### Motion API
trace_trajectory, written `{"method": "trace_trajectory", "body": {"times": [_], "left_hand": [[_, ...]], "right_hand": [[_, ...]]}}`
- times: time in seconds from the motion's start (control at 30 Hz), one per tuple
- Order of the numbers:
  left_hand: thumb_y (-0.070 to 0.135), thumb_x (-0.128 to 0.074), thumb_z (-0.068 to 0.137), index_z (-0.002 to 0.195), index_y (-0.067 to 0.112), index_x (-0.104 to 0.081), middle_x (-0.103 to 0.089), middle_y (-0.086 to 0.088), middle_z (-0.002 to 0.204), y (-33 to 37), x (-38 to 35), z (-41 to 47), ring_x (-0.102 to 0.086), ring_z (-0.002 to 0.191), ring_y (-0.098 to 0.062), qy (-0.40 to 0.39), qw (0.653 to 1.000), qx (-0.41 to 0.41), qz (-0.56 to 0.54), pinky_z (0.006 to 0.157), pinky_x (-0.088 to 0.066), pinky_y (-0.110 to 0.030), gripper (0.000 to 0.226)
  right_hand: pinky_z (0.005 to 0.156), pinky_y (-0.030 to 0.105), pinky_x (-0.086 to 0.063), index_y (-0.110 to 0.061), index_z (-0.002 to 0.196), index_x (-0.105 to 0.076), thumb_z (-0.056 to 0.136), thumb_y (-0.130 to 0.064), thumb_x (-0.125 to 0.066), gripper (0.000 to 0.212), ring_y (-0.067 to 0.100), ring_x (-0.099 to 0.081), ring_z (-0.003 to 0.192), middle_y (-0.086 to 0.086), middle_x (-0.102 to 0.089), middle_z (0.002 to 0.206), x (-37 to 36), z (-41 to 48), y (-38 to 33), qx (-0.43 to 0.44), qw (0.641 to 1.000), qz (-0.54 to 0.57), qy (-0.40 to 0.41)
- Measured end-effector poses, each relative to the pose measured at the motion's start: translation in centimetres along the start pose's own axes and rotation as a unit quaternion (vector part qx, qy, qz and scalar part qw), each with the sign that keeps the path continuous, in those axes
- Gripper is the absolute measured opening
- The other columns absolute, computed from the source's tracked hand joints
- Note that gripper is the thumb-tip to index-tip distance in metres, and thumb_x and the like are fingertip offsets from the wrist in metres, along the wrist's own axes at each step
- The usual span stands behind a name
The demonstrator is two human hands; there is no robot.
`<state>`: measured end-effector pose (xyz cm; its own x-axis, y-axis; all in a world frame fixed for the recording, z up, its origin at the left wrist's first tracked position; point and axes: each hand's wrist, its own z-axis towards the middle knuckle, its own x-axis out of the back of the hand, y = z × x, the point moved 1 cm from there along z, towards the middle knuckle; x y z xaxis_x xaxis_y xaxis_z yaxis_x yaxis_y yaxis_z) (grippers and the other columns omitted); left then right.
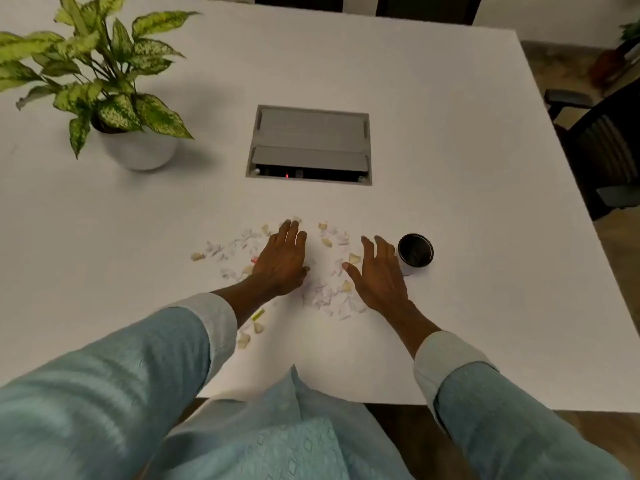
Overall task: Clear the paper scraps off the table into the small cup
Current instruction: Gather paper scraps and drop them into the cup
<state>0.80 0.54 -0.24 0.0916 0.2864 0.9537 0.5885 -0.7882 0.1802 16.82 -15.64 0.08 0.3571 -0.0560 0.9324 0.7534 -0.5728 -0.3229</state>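
Pale blue sleeves [121, 375] and a matching garment [277, 438] fill the bottom of the view, at the near edge of a white table [450, 168]. Both forearms reach forward over it. Scraps [325, 292] of white and cream paper lie scattered on the table around and between the hands, thickest between the wrists; a few lie nearer, beside the left forearm. The left hand [282, 259] lies palm down on the scraps, fingers straight and close together, holding nothing. The right hand [379, 275] is also palm down, fingers straight and slightly spread, holding nothing. Just right of it stands the cup [415, 252], small, dark and upright; whether the hand's outer edge touches it is hard to tell. Farther back, mid-table, a grey hatch [310, 145] is set into the top, with a small red light in its near slot. At far left stands a leafy plant [100, 74] in a white pot [138, 150]. Dark chairs [606, 150] stand past the table's right edge.
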Motion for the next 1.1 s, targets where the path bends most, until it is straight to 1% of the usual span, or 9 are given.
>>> {"method": "trace_trajectory", "body": {"times": [0.1,0.23,0.43,0.53,0.63,0.73,0.83,0.97,1.1], "left_hand": [[0.042,-0.067,0.095,0.156,0.002,-0.022,-0.011,-0.024,0.169,0.6,-1.9,-0.4,-0.008,0.157,-0.042,-0.033,0.999,0.01,0.002,0.125,-0.023,-0.053,0.086],[0.044,-0.071,0.09,0.153,0.003,-0.027,-0.017,-0.024,0.167,1.7,-5.0,-1.0,-0.01,0.156,-0.043,-0.058,0.998,0.022,0.005,0.121,-0.026,-0.056,0.087],[0.049,-0.076,0.085,0.152,0.009,-0.026,-0.011,-0.021,0.167,3.6,-9.3,-2.2,-0.007,0.155,-0.042,-0.112,0.992,0.05,-0.04,0.116,-0.034,-0.058,0.093],[0.044,-0.077,0.086,0.156,0.011,-0.023,-0.008,-0.021,0.168,4.3,-10.5,-2.6,-0.007,0.155,-0.043,-0.121,0.989,0.052,-0.061,0.114,-0.037,-0.057,0.094],[0.034,-0.08,0.085,0.155,0.011,-0.025,-0.014,-0.023,0.165,5.1,-11.2,-2.7,-0.019,0.15,-0.043,-0.118,0.989,0.041,-0.073,0.111,-0.042,-0.053,0.092],[0.018,-0.081,0.081,0.147,0.009,-0.035,-0.028,-0.023,0.157,5.7,-11.6,-2.7,-0.036,0.138,-0.042,-0.104,0.992,0.029,-0.069,0.1,-0.05,-0.048,0.081],[0.004,-0.072,0.083,0.139,0.009,-0.041,-0.035,-0.021,0.148,6.1,-11.5,-2.6,-0.043,0.129,-0.039,-0.096,0.993,0.015,-0.066,0.092,-0.053,-0.044,0.064],[0.01,-0.06,0.096,0.139,0.01,-0.045,-0.037,-0.018,0.148,6.3,-11.6,-2.4,-0.046,0.124,-0.035,-0.08,0.99,0.011,-0.112,0.096,-0.053,-0.042,0.045],[0.004,-0.061,0.094,0.117,0.005,-0.063,-0.054,-0.015,0.124,5.6,-11.8,-1.7,-0.051,0.111,-0.031,-0.061,0.994,-0.021,-0.092,0.081,-0.052,-0.04,0.023]], "right_hand": [[0.113,0.049,-0.035,-0.011,0.156,-0.026,0.1,-0.055,-0.047,0.074,0.037,-0.027,0.145,0.02,-0.027,0.159,-1.4,-0.8,1.5,-0.027,0.999,-0.012,-0.033],[0.106,0.046,-0.043,-0.011,0.153,-0.028,0.098,-0.047,-0.057,0.072,0.034,-0.035,0.138,0.017,-0.034,0.153,-3.6,-1.8,3.1,-0.031,0.997,-0.025,-0.069],[0.096,0.047,-0.048,-0.019,0.15,-0.032,0.088,-0.046,-0.068,0.077,0.032,-0.039,0.133,0.013,-0.039,0.146,-6.0,-2.8,3.9,-0.026,0.99,-0.039,-0.132],[0.093,0.045,-0.05,-0.024,0.15,-0.031,0.087,-0.049,-0.07,0.079,0.03,-0.037,0.134,0.011,-0.036,0.147,-7.0,-3.3,4.4,-0.014,0.986,-0.044,-0.158],[0.094,0.043,-0.052,-0.025,0.152,-0.03,0.087,-0.05,-0.071,0.079,0.029,-0.035,0.137,0.011,-0.032,0.149,-8.0,-3.4,4.7,-0.003,0.985,-0.041,-0.17],[0.096,0.042,-0.051,-0.027,0.153,-0.031,0.089,-0.046,-0.071,0.077,0.029,-0.035,0.137,0.013,-0.03,0.151,-8.9,-3.1,4.7,0.01,0.985,-0.031,-0.168],[0.096,0.041,-0.052,-0.028,0.153,-0.034,0.09,-0.038,-0.072,0.074,0.029,-0.037,0.137,0.014,-0.031,0.152,-9.3,-2.6,4.5,0.033,0.986,-0.035,-0.162],[0.095,0.037,-0.052,-0.026,0.147,-0.045,0.092,-0.029,-0.072,0.061,0.027,-0.04,0.134,0.011,-0.035,0.148,-9.6,-1.7,3.8,0.048,0.987,-0.048,-0.146],[0.087,0.033,-0.056,-0.015,0.128,-0.06,0.092,-0.013,-0.071,0.038,0.025,-0.053,0.12,0.011,-0.049,0.134,-9.9,-1.0,4.0,0.058,0.991,-0.026,-0.117]]}}
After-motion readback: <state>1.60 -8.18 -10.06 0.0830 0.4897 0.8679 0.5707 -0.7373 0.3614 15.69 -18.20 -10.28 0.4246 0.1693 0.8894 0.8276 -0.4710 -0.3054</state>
